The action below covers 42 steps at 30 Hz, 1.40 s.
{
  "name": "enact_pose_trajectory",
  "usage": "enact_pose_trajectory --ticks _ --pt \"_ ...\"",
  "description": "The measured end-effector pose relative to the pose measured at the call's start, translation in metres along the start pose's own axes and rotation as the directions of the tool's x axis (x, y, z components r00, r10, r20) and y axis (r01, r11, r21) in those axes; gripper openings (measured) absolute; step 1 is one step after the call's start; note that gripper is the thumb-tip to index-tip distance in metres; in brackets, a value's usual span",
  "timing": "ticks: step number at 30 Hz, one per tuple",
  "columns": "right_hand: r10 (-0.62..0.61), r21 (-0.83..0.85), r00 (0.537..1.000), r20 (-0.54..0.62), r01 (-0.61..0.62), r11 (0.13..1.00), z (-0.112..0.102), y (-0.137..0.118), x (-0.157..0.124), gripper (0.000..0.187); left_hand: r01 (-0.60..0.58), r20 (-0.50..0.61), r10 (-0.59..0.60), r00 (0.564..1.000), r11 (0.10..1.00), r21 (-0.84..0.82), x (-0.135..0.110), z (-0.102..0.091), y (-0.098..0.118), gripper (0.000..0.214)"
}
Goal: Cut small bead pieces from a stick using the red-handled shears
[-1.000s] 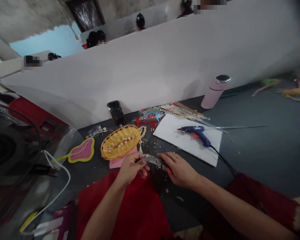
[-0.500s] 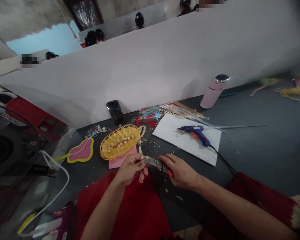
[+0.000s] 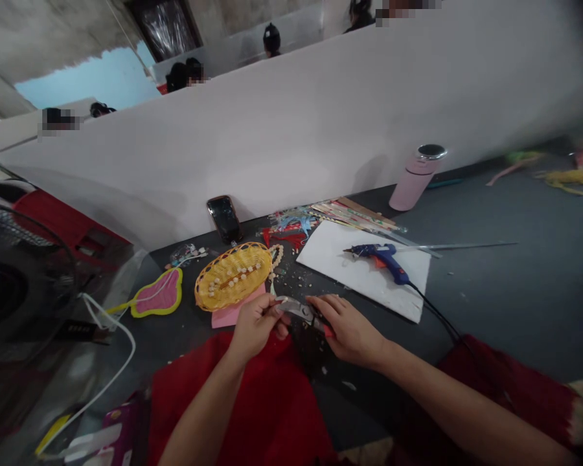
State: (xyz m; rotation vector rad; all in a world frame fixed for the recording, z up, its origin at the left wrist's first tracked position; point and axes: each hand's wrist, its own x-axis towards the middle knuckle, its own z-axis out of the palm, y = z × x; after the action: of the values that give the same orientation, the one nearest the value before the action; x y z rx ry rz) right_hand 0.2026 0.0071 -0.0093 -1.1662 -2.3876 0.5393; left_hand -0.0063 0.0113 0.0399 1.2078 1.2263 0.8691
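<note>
My right hand (image 3: 352,330) is closed around the red handles of a pair of hand shears (image 3: 297,310), whose grey metal jaws point left. At the jaw tips, my left hand (image 3: 258,327) pinches with thumb and forefinger; a small pale bit shows there, too small to name. Just behind the left hand, a yellow woven basket (image 3: 218,285) holds several pale bead pieces in rows. It partly covers a pink sheet (image 3: 228,315). A string of pale beads (image 3: 276,256) with a light tassel lies at the basket's right edge.
A blue glue gun (image 3: 381,254) rests on a white board (image 3: 364,285), its black cord running right. A pink bottle (image 3: 412,181) and a phone (image 3: 224,220) stand by the white partition (image 3: 291,142). Red tassels (image 3: 286,238), sticks and loose beads lie between. A fan stands left.
Both hands and the shears stay in nearly the same place. My left hand has shifted very slightly up, its lower fingers curling in more.
</note>
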Motion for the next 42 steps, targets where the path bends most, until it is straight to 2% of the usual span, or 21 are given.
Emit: enact_pose_trajectory --ticks 3,5,12,16,24,31,36,42 --pt "-0.024 0.004 1.000 0.004 0.024 1.000 -0.002 0.001 -0.001 0.060 0.065 0.085 -0.061 0.995 0.997 -0.048 0.000 -0.005 -0.003 0.028" --pt "-0.036 0.015 0.999 0.004 0.036 0.999 -0.002 0.001 -0.001 0.057 0.085 0.104 -0.078 0.992 0.995 -0.056 0.001 -0.007 -0.005 0.027" --pt "-0.030 0.055 0.999 0.016 0.029 0.998 -0.005 -0.002 -0.001 0.048 0.106 0.094 -0.096 0.991 0.988 -0.108 0.001 -0.004 -0.008 0.026" --pt "0.004 0.045 1.000 0.023 -0.005 0.999 -0.005 -0.004 0.000 0.049 0.074 0.080 -0.065 0.995 0.990 -0.119 0.002 -0.001 -0.010 0.025" --pt "0.046 -0.002 0.999 0.002 -0.046 0.999 -0.001 -0.003 0.000 0.057 -0.050 -0.059 0.053 0.997 0.997 0.059 0.003 0.004 -0.003 0.018" --pt "0.008 -0.031 1.000 0.019 -0.007 1.000 -0.002 0.000 0.000 0.056 0.022 0.050 -0.020 0.999 0.999 -0.033 0.002 -0.001 -0.005 0.023" --pt "-0.021 0.023 1.000 0.008 0.020 1.000 -0.002 -0.002 -0.001 0.052 0.036 0.061 -0.033 0.998 0.998 -0.053 0.002 -0.002 -0.007 0.023" --pt "0.021 0.020 0.999 0.046 -0.022 1.000 -0.005 -0.004 -0.001 0.048 0.060 0.060 -0.053 0.997 0.992 -0.112 0.002 0.001 -0.006 0.021"
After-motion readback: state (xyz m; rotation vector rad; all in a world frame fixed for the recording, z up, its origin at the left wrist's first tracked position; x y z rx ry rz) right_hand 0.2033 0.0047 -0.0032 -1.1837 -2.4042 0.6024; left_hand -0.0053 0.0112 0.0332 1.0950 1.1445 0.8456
